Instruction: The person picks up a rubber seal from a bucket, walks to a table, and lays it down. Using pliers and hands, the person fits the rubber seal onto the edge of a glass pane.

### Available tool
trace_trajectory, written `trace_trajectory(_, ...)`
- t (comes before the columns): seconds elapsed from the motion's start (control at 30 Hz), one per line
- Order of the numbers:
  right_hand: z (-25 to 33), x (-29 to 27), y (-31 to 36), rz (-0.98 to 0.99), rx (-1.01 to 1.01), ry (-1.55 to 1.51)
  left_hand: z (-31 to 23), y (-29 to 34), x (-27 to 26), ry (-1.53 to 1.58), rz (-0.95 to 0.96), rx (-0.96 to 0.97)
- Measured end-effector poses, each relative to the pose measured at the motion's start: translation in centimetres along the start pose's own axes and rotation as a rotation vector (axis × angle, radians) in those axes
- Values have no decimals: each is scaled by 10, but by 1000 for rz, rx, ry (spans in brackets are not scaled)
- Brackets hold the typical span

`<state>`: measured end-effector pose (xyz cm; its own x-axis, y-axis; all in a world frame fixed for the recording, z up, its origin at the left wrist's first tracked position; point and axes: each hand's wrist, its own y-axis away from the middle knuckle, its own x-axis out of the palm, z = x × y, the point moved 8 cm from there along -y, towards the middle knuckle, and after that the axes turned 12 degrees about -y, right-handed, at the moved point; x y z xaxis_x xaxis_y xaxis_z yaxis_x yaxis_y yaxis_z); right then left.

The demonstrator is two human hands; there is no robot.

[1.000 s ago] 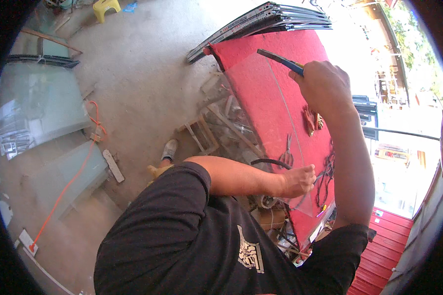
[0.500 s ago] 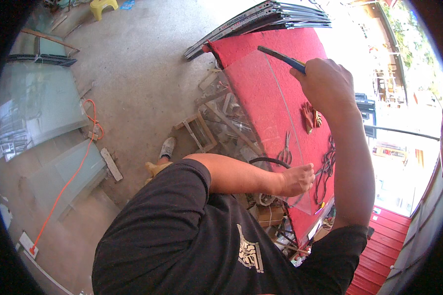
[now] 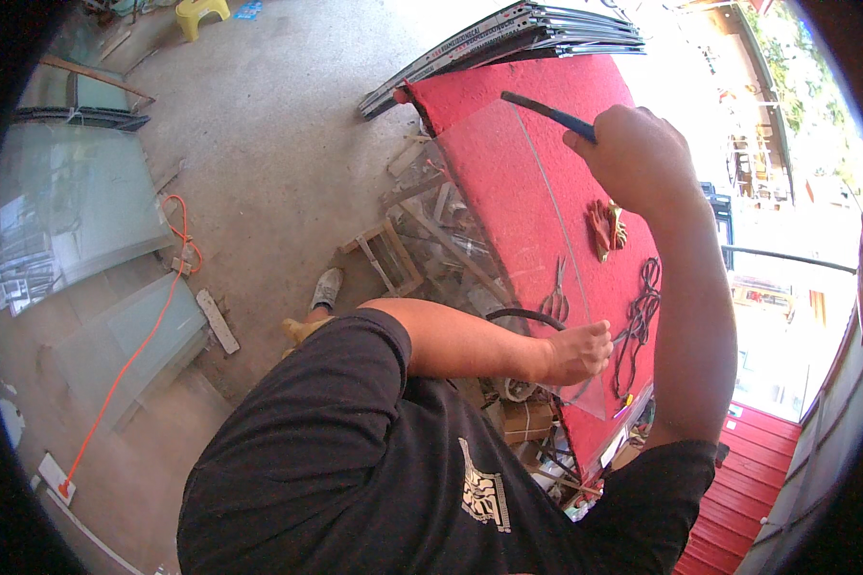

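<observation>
A clear glass sheet (image 3: pixel 494 182) lies across the red-covered table (image 3: pixel 585 91), its left side overhanging the edge. Along it runs a thin pale straight line (image 3: pixel 545 177). My right hand (image 3: pixel 640 158) is closed round a long, slim dark tool (image 3: pixel 547 112) with a blue handle, its tip by the sheet's far corner; the tool's exact kind is unclear. My left hand (image 3: pixel 577 355) rests low over the near part of the glass, fingers curled and close together; whatever is under them is hidden. Beside it are scissors (image 3: pixel 556 292) and a curved black strip (image 3: pixel 524 313).
Red gloves (image 3: pixel 604 230) and a tangled black cord (image 3: pixel 642 307) lie right on the table. Long dark strips (image 3: pixel 508 34) are stacked beyond its far end. Wooden frames (image 3: pixel 384 259) and scraps stand under its left edge. Glass panes (image 3: pixel 77 211) and an orange cord (image 3: pixel 129 374) are at left.
My right hand and forearm have shifted slightly right, and the tool has turned a little, with its tip in nearly the same place. My left hand has hardly moved.
</observation>
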<state>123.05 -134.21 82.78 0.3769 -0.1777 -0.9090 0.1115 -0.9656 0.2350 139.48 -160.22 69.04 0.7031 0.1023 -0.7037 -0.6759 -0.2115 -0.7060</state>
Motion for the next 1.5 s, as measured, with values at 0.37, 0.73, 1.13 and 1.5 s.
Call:
trace_trajectory(0.37, -32, 10, -30, 169, 113, -182, 5, 0, -4, 57, 15, 17)
trace_trajectory(0.73, -13, 2, -11, 7, 19, -20, 5, 1, -7, 29, -53, 5)
trace_trajectory(1.13, -106, 14, 56, -32, 275, -208, 10, -6, -5, 102, -20, 17)
trace_trajectory(1.5, -396, 218, 354, -21, 843, -625, 25, -54, 30, 36, 120, 1)
